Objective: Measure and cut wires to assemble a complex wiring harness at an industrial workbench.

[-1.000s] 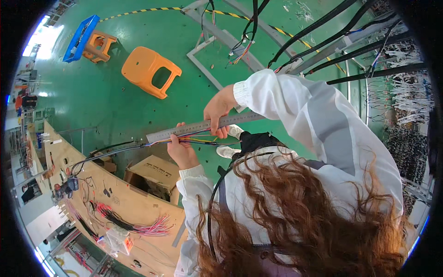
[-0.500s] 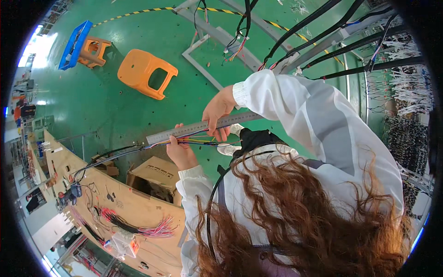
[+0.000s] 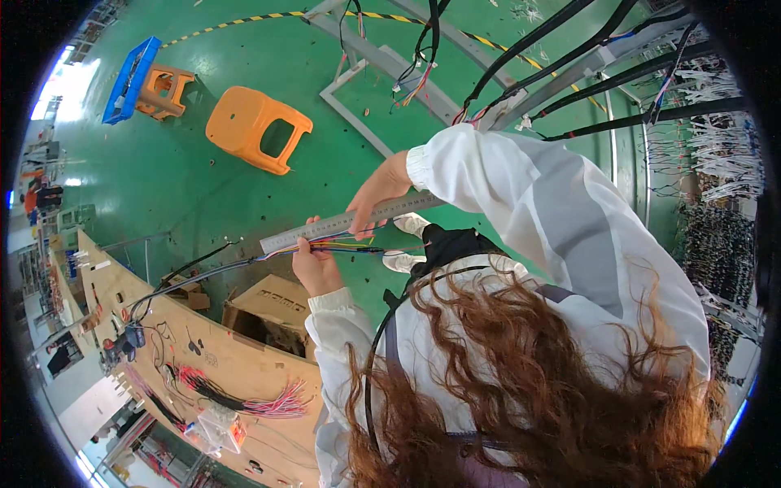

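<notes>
Centre of frame: left hand (image 3: pixel 316 267) pinches long grey metal ruler (image 3: pixel 329 226) with thin multicoloured wires (image 3: pixel 342 241); right hand (image 3: pixel 381 195) clasps ruler farther right. Wires could slide off edge if left thumb loosens.

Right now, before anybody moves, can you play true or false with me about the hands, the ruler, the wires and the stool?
1. The left hand holds the ruler near one end. True.
2. The right hand is resting on the cardboard box. False: the right hand is at the ruler.
3. Colourful wires run alongside the ruler. True.
4. The stool nearest the hands is blue. False: that stool is orange.
5. Pink wires lie on the wooden table. True.
6. Both sleeves are black. False: the sleeves are mostly white.
</notes>
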`<action>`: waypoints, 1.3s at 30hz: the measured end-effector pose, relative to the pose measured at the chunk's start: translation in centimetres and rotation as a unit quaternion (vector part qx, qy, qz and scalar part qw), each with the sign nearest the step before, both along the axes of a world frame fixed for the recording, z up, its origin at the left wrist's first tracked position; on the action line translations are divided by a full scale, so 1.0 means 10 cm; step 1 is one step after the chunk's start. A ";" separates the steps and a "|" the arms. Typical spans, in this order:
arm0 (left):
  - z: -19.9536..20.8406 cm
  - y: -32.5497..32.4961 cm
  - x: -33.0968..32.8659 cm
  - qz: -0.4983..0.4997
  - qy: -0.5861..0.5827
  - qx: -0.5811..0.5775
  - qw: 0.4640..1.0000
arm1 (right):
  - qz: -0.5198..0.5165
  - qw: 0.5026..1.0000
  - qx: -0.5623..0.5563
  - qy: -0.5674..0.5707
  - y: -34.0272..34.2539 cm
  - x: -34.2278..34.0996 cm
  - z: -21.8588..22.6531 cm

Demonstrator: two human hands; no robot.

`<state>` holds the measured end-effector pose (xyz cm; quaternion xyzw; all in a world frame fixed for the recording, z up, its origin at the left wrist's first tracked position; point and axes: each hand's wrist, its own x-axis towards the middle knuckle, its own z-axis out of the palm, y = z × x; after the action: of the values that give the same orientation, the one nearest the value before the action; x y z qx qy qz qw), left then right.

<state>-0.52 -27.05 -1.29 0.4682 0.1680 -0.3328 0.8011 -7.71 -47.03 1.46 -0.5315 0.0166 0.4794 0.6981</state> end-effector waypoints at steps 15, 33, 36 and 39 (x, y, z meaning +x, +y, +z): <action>-0.01 -0.06 0.08 -0.026 -0.034 0.003 0.999 | 0.013 0.994 0.093 0.058 -0.04 -0.14 -0.14; -0.16 0.03 -0.17 -0.010 -0.059 0.004 0.998 | 0.039 0.999 -0.004 0.030 0.00 -0.28 -0.09; -0.23 0.05 -0.17 -0.021 -0.057 0.011 0.998 | 0.042 0.998 -0.011 0.041 0.00 -0.29 -0.06; -0.27 0.12 -0.10 -0.016 -0.070 0.022 0.997 | 0.058 0.998 -0.015 0.021 0.05 -0.22 -0.07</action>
<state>-1.49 -25.86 -4.03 0.5107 0.1113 -0.3086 0.7947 -9.95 -46.52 0.79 -0.5314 0.0079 0.5298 0.6609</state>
